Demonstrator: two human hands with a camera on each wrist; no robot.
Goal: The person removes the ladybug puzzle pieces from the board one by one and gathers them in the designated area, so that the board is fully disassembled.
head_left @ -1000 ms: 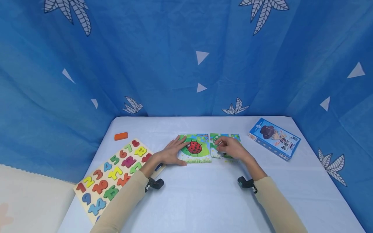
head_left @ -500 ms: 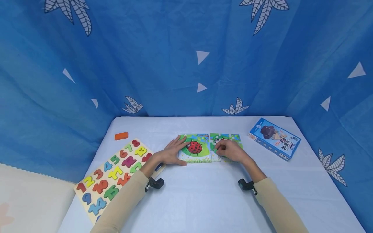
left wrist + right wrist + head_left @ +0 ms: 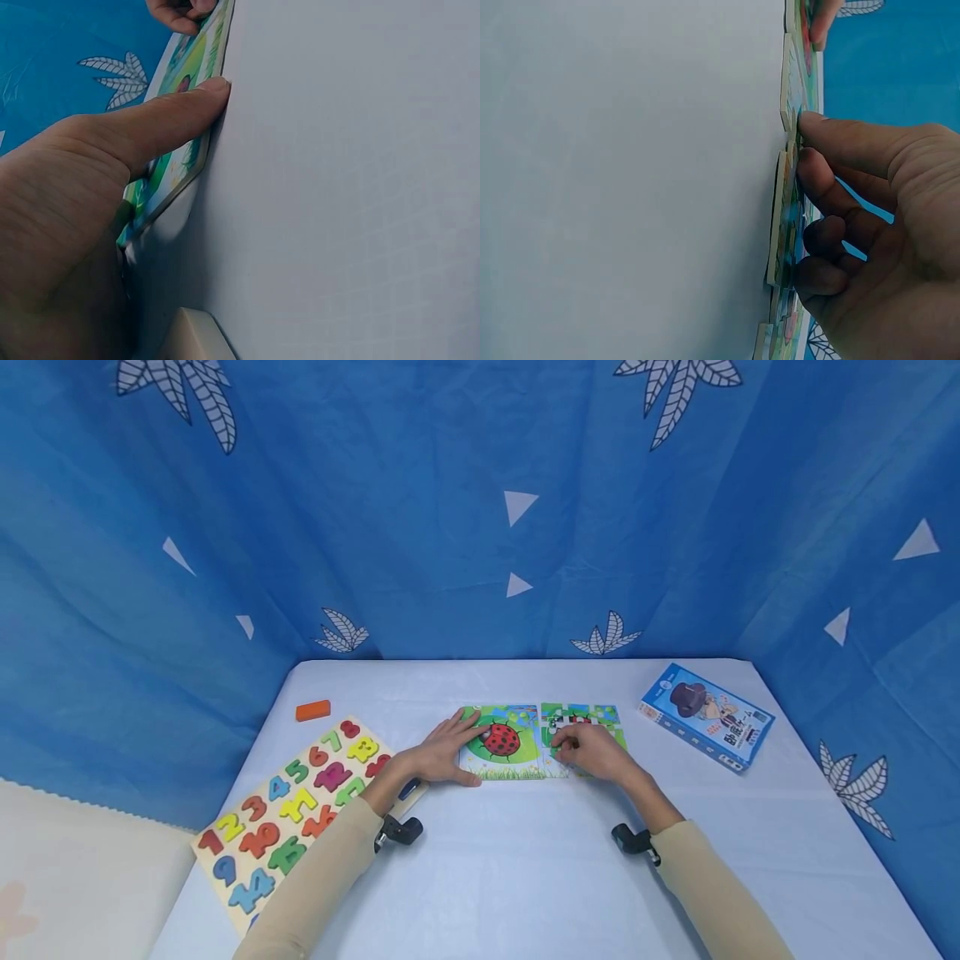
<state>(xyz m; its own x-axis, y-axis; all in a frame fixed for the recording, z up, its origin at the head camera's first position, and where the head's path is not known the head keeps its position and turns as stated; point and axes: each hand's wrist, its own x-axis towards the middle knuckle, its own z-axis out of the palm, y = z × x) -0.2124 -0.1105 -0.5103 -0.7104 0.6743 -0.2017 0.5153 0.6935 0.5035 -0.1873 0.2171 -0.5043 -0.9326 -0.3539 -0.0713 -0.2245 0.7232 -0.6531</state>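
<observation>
A square ladybug picture puzzle (image 3: 501, 741) lies flat at mid-table in the head view. My left hand (image 3: 438, 756) rests on its left side, fingers spread and thumb along the near edge. Close to its right side is a second picture puzzle (image 3: 606, 714), with light gaps among its pieces. Over that one, my right hand (image 3: 596, 750) bends low with curled fingers. In the right wrist view, my thumb and index finger pinch at a puzzle piece (image 3: 791, 86) near the left edge; the fingers partly hide it. Some pieces there sit raised and overlapping.
A wooden number board (image 3: 307, 810) slants at the left, partly under my left forearm. An orange block (image 3: 312, 710) lies behind it. A blue game box (image 3: 707, 717) is at the back right. Blue curtains (image 3: 450, 527) border the table.
My right hand has shifted slightly toward the near side over the second puzzle, and a white-bottomed piece at its left now lies in line with the rest. My left hand stays still.
</observation>
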